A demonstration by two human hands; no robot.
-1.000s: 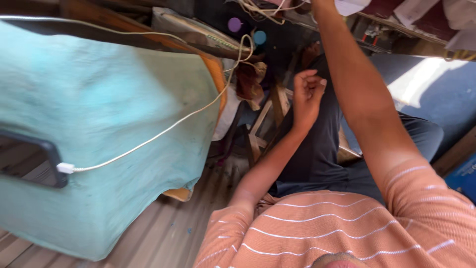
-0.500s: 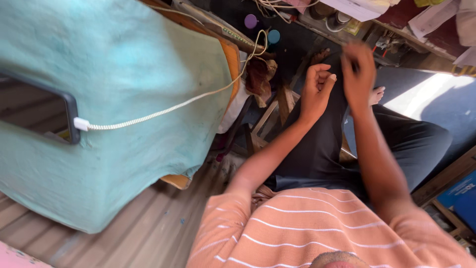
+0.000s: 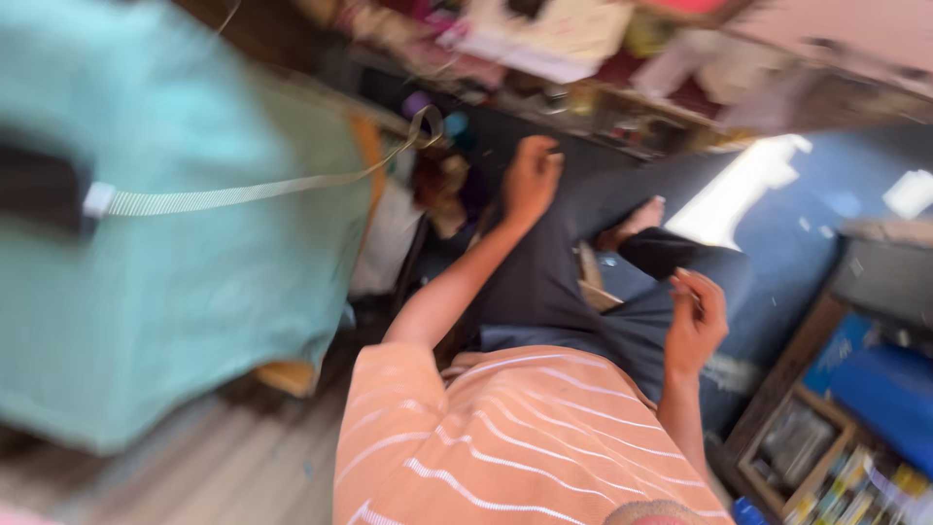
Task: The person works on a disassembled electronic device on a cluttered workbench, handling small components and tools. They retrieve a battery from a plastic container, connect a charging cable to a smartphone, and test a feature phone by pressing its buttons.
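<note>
The biggest thing before you is the teal cloth [image 3: 185,253], draped over some bulky shape at your left so that it covers it fully; what lies beneath is hidden. A white cable [image 3: 233,197] runs across the cloth from a dark device [image 3: 39,190] at its edge up toward the cluttered shelf [image 3: 603,107], probably strung there to reach a socket, though the blur hides where it ends. Below you is your striped orange shirt [image 3: 515,437], and beyond it your dark trousers [image 3: 554,282], legs folded on the blue mat [image 3: 777,243] where a patch of sunlight falls. A wooden tray [image 3: 807,447] of small items sits at your right, close enough to reach while seated.

Your left hand [image 3: 530,180] stretches forward to the knee, near the shelf's lower edge; the fingers look loosely curled, and you cannot tell from this blurred view whether they pinch anything. Your right hand [image 3: 695,321] is raised over the thigh with fingertips drawn together, as if on something very small, too tiny and smeared to make out.
</note>
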